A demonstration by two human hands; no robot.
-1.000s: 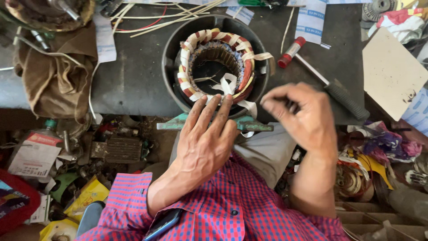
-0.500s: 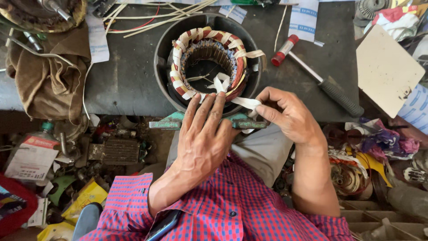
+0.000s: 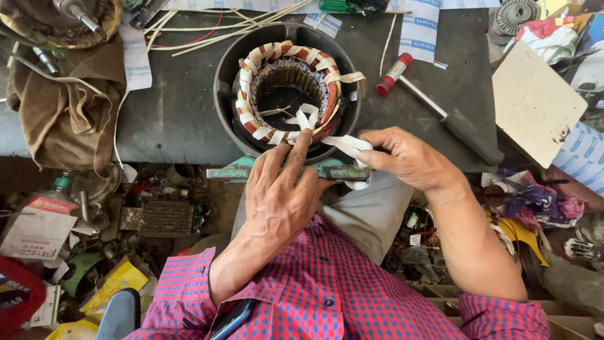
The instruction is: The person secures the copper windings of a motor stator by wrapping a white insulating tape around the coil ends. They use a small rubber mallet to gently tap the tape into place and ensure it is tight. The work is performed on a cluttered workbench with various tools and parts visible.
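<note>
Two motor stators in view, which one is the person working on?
The taped stator in the black housing at centre: left hand touches its winding, right hand pulls white tape from it. The other stator, top left, lies untouched.

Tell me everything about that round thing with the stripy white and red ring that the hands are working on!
It is a motor stator: a ring of copper-coloured wire coils wrapped at intervals with white tape, so it looks striped. It sits upright inside a round dark metal housing on the dark workbench, its hollow, ridged middle facing up. The left hand rests fingertips on its near edge, and the right hand pinches a loose end of tape leading from it.
</note>
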